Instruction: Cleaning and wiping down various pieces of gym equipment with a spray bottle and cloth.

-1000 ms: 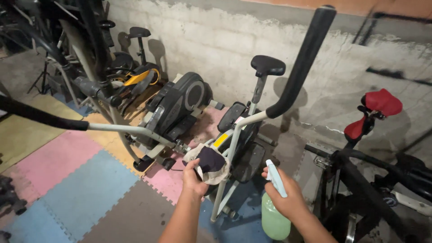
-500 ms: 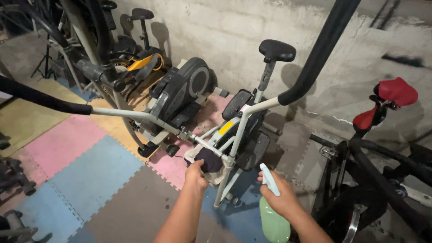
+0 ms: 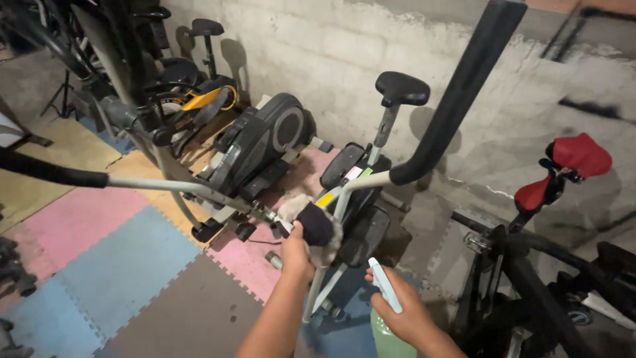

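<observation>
My left hand (image 3: 296, 253) grips a dark and beige cloth (image 3: 311, 222) and presses it on the centre joint of a grey elliptical trainer (image 3: 265, 142), where its long silver handlebars meet. My right hand (image 3: 403, 311) holds a pale green spray bottle (image 3: 384, 331) with a light blue nozzle, low and to the right of the machine's upright post. One black foam-covered handlebar (image 3: 457, 99) rises to the upper right, another (image 3: 46, 169) reaches out to the left. A black saddle (image 3: 402, 88) stands behind the joint.
Coloured foam floor tiles (image 3: 126, 265) lie under the machine. More exercise bikes (image 3: 192, 99) crowd the back left by the rough concrete wall (image 3: 344, 46). A black bike with a red saddle (image 3: 570, 166) stands close on the right.
The view has shifted left and closer to the machine. My left hand has slid the cloth up the joint; my right hand with the bottle stays low on the right.
</observation>
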